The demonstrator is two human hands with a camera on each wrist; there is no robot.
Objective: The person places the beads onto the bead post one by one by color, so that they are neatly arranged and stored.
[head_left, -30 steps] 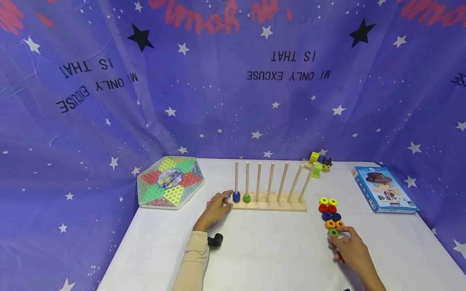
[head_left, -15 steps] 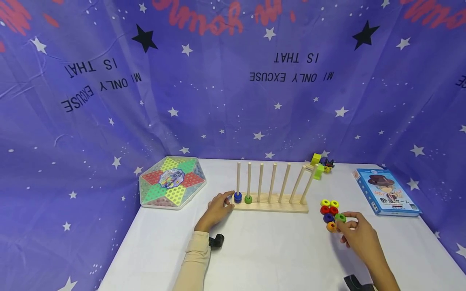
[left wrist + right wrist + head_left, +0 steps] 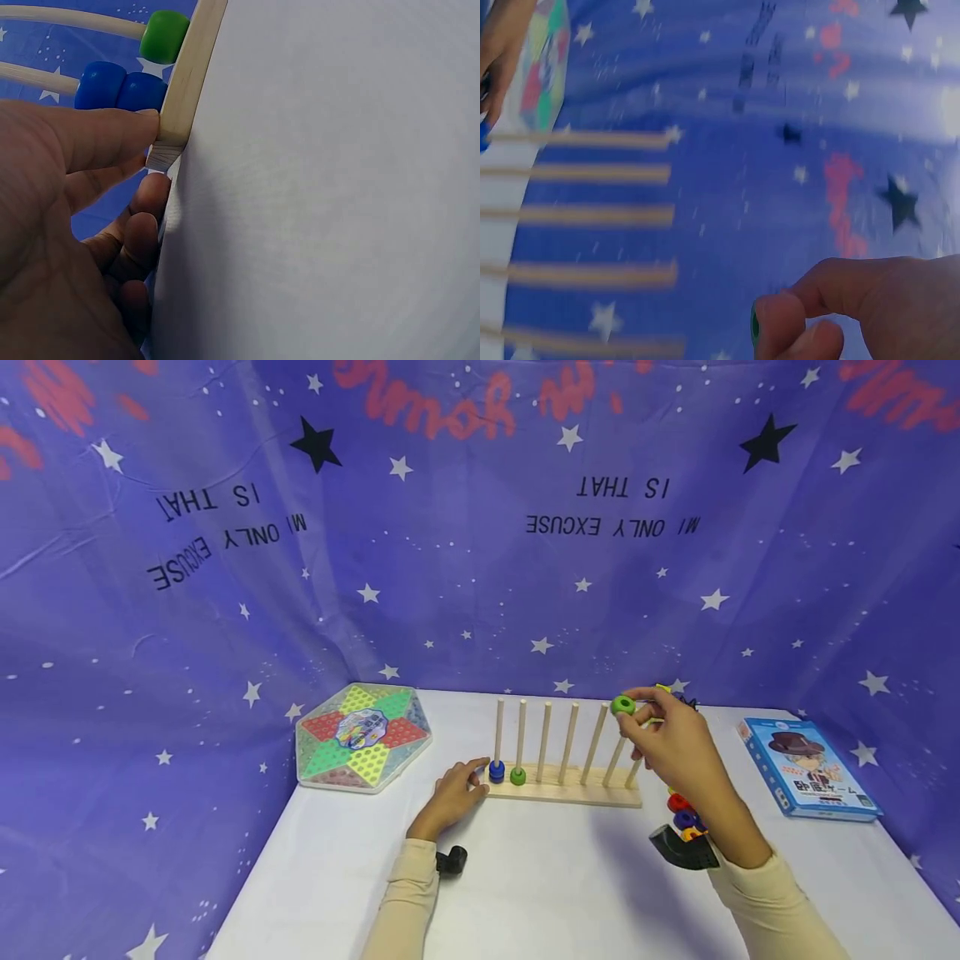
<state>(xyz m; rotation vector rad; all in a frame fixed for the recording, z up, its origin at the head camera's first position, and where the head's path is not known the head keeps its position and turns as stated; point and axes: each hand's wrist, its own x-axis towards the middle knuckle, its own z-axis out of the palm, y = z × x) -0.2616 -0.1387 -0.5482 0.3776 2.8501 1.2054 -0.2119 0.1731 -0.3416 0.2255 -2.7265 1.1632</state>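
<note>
A wooden peg rack [image 3: 570,792] with several upright pegs stands on the white table. Two stacked blue beads [image 3: 497,772] sit on its leftmost peg, and one green bead [image 3: 517,776] is on the peg beside it. The left hand [image 3: 454,795] pinches the left end of the base; in the left wrist view the thumb [image 3: 112,136] lies on its end near the blue beads. Held up by the right hand [image 3: 669,737], between thumb and index finger, is another green bead [image 3: 623,705], level with the peg tops at the right. The right wrist view shows only its edge.
Loose beads, among them red ones [image 3: 678,803] and blue ones [image 3: 684,819], lie right of the rack, partly behind the right wrist. A hexagonal star-patterned board game [image 3: 363,735] is at the left, a blue game box [image 3: 808,768] at the right. Small toys at the back are mostly covered.
The right hand has lifted the green bead from the loose group and carried it up and left to the rack's right pegs. The left hand stays on the rack's end.
</note>
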